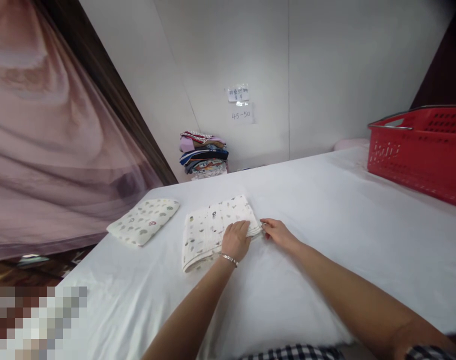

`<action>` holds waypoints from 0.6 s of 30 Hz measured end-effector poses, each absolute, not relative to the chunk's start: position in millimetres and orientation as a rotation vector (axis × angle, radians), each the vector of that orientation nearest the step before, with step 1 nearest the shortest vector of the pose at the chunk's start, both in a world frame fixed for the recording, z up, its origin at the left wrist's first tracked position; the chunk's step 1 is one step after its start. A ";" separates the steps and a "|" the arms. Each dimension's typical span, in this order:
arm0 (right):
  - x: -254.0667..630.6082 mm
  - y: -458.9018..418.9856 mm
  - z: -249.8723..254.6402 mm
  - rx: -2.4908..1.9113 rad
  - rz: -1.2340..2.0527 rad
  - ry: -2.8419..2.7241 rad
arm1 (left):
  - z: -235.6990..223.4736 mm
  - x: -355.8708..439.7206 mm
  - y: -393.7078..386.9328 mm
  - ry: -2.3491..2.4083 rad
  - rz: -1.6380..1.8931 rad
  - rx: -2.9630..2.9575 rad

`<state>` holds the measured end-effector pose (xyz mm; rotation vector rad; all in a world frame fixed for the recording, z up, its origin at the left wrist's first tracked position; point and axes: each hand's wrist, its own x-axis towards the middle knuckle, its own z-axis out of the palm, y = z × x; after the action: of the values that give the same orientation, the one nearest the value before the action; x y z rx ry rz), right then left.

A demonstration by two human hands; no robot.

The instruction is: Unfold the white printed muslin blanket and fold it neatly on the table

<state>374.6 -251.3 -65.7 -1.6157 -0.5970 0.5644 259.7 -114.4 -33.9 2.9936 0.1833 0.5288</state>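
A folded white cloth with small prints (213, 227) lies on the white table (325, 225) in front of me. My left hand (236, 240) rests flat on its near right part, fingers stretched out; a thin bracelet circles the wrist. My right hand (278, 232) is at the cloth's right edge, its fingertips pinching the folded layers there. A second folded printed cloth (143, 221) lies to the left, apart from both hands.
A red plastic basket (419, 152) stands at the table's right rear. A stack of folded colourful cloths (203, 155) sits against the white wall, below paper labels (240, 102). A pinkish sheer curtain (44, 140) hangs at the left.
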 end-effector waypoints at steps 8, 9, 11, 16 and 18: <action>371.7 -248.5 -67.8 -1.586 0.633 -0.590 | -28.5 262.3 -111.3 0.556 0.451 2.526; 370.7 -248.2 -67.0 -1.589 0.608 -0.613 | -29.1 263.2 -112.3 0.546 0.471 2.539; 369.0 -247.5 -65.6 -1.575 0.584 -0.641 | -32.7 265.2 -115.3 0.488 0.527 2.616; 367.5 -247.1 -62.4 -1.491 0.604 -0.608 | -42.7 267.8 -121.5 0.329 0.604 2.809; 367.8 -247.5 -61.0 -1.485 0.602 -0.595 | -41.2 267.6 -120.8 0.313 0.623 2.833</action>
<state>367.8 -247.5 -61.0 -1.4854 -0.5946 0.6023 267.6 -120.8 -41.2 2.8327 0.3126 0.6231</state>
